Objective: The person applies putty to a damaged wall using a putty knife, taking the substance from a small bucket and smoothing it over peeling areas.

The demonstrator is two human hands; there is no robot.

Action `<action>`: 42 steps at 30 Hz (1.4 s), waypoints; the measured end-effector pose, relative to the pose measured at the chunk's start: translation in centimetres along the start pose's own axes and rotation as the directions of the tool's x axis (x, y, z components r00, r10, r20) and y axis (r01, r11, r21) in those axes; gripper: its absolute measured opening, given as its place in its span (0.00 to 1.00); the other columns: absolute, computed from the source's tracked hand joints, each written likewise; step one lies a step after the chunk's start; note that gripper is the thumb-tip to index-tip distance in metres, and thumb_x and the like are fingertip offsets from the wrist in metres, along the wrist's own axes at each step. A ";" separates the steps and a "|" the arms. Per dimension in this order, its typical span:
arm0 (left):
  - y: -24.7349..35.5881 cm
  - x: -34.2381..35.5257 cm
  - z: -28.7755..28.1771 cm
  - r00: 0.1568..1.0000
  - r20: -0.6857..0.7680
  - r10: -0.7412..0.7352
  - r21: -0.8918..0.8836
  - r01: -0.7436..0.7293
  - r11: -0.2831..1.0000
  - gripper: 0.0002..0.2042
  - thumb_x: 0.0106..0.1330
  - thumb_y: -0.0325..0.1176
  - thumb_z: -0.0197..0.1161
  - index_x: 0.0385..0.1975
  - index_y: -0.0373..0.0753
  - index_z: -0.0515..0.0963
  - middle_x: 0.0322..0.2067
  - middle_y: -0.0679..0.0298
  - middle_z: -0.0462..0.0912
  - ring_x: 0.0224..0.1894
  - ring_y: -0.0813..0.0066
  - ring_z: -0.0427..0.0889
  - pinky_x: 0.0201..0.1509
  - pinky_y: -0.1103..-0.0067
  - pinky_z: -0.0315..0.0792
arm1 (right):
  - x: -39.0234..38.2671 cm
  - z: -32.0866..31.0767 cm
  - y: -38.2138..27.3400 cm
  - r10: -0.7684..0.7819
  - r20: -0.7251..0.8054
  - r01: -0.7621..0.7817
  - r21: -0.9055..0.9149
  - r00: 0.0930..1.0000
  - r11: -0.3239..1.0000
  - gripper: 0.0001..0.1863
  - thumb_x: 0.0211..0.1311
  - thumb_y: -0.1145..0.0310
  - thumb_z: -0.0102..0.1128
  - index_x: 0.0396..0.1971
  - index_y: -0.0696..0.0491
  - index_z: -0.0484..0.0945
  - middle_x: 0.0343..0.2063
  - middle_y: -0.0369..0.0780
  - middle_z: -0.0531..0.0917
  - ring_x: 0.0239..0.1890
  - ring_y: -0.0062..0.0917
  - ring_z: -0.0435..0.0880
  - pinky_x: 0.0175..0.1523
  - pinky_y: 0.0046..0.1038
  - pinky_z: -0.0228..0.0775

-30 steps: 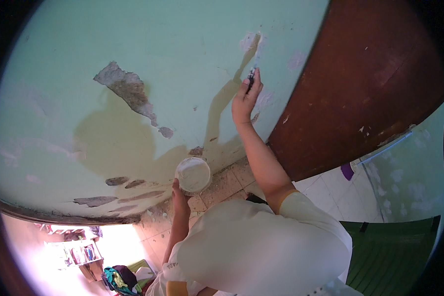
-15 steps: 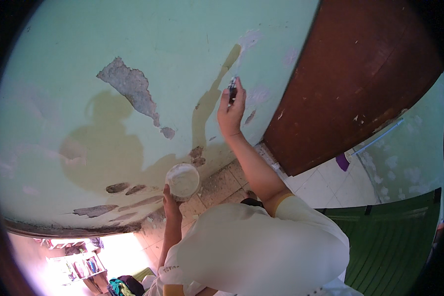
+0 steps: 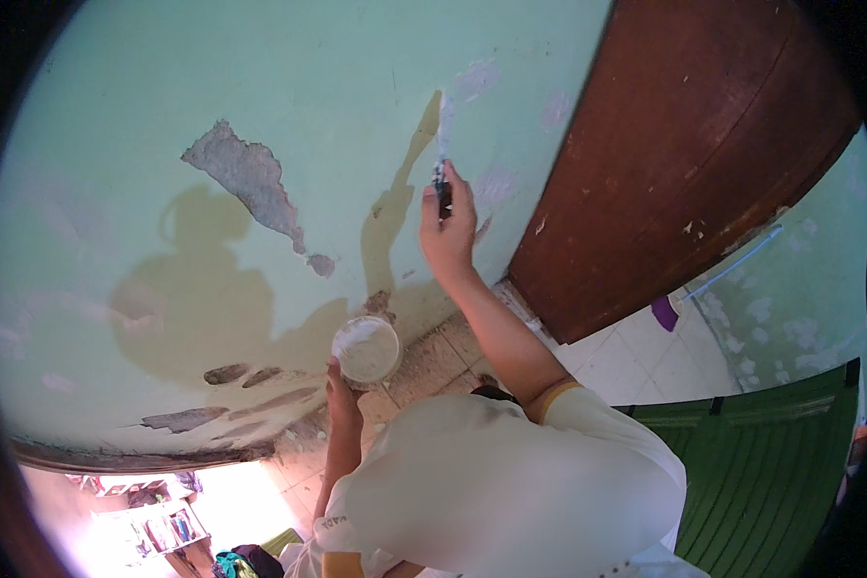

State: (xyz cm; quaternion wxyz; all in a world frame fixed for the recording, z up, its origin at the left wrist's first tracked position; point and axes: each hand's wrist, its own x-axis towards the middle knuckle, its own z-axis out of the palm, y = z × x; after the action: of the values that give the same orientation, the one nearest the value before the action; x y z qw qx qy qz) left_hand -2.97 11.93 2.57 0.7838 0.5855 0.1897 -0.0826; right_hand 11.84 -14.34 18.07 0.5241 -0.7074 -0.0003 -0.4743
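My right hand (image 3: 449, 227) is raised to the pale green wall (image 3: 328, 87), its fingers wrapped round the dark handle of a putty knife (image 3: 443, 135). White putty smears the narrow blade, which points up along the wall beside whitish filled spots (image 3: 477, 79). Whether the blade edge touches the wall I cannot tell. Lower down and to the left, my left hand (image 3: 342, 385) grips a round, pale plastic tub (image 3: 368, 352) by its side. White putty clings to the tub's inside wall. Most of the left fingers are hidden under it.
A large bare patch (image 3: 246, 178) and several smaller holes (image 3: 226, 374) break the plaster on the left. On the right is a brown wooden door (image 3: 684, 164). Below it lie floor tiles (image 3: 626, 361) and a green slatted surface (image 3: 742, 472). Shelves (image 3: 169, 528) stand lower left.
My right hand has lowered slightly and shifted a little left with the putty knife. The tub in my left hand has moved slightly right. The view has shifted a bit too.
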 end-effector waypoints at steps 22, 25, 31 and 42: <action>-0.3 -0.9 4.5 0.999 -0.036 -0.007 -0.032 0.006 0.999 0.36 0.69 0.61 0.48 0.62 0.31 0.66 0.54 0.51 0.76 0.51 0.59 0.81 0.47 0.68 0.80 | 7.1 0.6 4.2 -0.075 -0.088 0.068 -0.076 0.993 0.995 0.24 0.67 0.69 0.55 0.58 0.64 0.64 0.43 0.51 0.74 0.43 0.40 0.78 0.50 0.36 0.71; -0.6 -0.9 4.7 0.999 -0.046 -0.017 -0.021 0.016 1.000 0.36 0.69 0.62 0.47 0.62 0.32 0.67 0.53 0.52 0.77 0.51 0.60 0.81 0.46 0.68 0.80 | 6.8 3.1 4.4 -0.117 -0.084 0.104 -0.143 0.990 0.984 0.24 0.67 0.67 0.56 0.57 0.65 0.64 0.45 0.54 0.73 0.45 0.45 0.77 0.51 0.39 0.71; 0.3 -1.7 5.0 0.998 -0.060 -0.010 0.023 0.011 1.000 0.36 0.69 0.62 0.46 0.61 0.33 0.67 0.52 0.53 0.77 0.48 0.64 0.81 0.43 0.72 0.79 | 0.5 2.3 2.3 -0.017 0.164 0.018 -0.004 0.986 1.000 0.26 0.66 0.70 0.57 0.59 0.64 0.61 0.39 0.49 0.73 0.40 0.35 0.76 0.45 0.33 0.71; -0.4 -1.0 4.8 0.999 -0.048 -0.025 -0.008 0.025 1.000 0.35 0.70 0.61 0.46 0.62 0.33 0.67 0.52 0.52 0.78 0.50 0.62 0.81 0.45 0.69 0.79 | 6.9 1.0 5.1 -0.034 -0.082 0.031 -0.029 0.996 0.999 0.24 0.66 0.70 0.58 0.58 0.63 0.65 0.31 0.40 0.73 0.30 0.24 0.73 0.39 0.28 0.70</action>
State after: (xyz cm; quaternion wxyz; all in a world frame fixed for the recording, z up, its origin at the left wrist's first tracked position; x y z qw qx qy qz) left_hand -3.05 7.12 3.78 0.7801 0.5819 0.2161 -0.0778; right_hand 18.84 -19.34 18.97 0.5060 -0.6942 0.0164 -0.5116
